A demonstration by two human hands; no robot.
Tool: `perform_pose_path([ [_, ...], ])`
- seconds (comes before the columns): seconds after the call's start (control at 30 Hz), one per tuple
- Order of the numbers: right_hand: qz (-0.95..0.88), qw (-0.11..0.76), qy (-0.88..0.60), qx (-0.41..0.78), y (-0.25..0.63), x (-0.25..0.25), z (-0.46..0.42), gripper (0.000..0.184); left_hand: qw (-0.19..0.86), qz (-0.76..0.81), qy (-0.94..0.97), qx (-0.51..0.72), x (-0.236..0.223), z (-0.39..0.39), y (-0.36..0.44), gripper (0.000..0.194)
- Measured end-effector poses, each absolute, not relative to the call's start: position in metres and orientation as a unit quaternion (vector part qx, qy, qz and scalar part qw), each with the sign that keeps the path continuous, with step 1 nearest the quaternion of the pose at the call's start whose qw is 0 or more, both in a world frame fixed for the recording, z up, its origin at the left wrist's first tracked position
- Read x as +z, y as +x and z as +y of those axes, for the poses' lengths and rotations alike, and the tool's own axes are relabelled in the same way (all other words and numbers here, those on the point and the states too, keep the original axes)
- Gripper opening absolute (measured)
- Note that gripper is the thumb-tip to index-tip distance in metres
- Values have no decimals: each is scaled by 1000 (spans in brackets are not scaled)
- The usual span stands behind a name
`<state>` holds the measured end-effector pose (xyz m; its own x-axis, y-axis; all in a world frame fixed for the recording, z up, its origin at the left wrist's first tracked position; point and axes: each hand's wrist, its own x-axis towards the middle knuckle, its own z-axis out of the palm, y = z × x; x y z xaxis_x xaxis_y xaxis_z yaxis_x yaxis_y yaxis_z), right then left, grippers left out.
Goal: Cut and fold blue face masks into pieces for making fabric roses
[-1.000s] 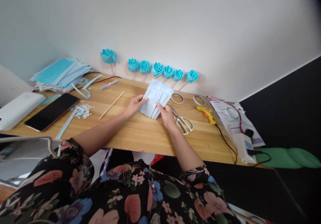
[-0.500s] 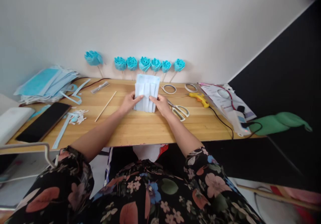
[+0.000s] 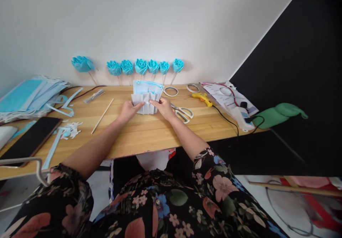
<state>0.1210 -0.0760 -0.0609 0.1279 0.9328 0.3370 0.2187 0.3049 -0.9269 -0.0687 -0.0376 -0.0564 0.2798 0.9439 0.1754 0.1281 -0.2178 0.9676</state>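
Observation:
Between my two hands I hold a pale blue-white face mask (image 3: pixel 146 97), opened out with its pleats spread along the near part. My left hand (image 3: pixel 130 110) pinches its left side, thumb lying across the front. On the right side my right hand (image 3: pixel 163 107) grips it the same way, the thumbs nearly meeting at the middle. Fingers behind the mask are hidden. Just right of my right hand lie the scissors (image 3: pixel 183 112), with part of the blades behind the hand. A thin wooden stick (image 3: pixel 102 116) rests on the table left of my left hand.
Several blue roses on sticks (image 3: pixel 140 66) lean against the wall. At left are a mask stack (image 3: pixel 22 95), a phone (image 3: pixel 32 140) and scraps (image 3: pixel 69 130). Rightward lie tape rolls (image 3: pixel 170 91), a yellow glue gun (image 3: pixel 202 98), a power strip (image 3: pixel 243 119) and a green bag (image 3: pixel 278 115).
The mask's upper part has tipped back and its lower pleats have spread wider. Both hands still grip it. The whole view has shifted, so table items appear farther left.

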Motion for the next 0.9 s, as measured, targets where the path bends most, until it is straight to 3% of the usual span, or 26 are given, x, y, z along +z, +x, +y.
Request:
perform_pose_path([
  [0.27,-581,538,-496,357,124,-66,-72,43,445,420,679,406,-62,-29,-70,69],
  [0.7,-626,455,-542,328,117,-56,-84,42,400,471,690,377,-62,-33,-67,38],
  [0.9,-619,467,-552,306,115,-53,-71,42,422,426,667,443,-63,-34,-66,39],
])
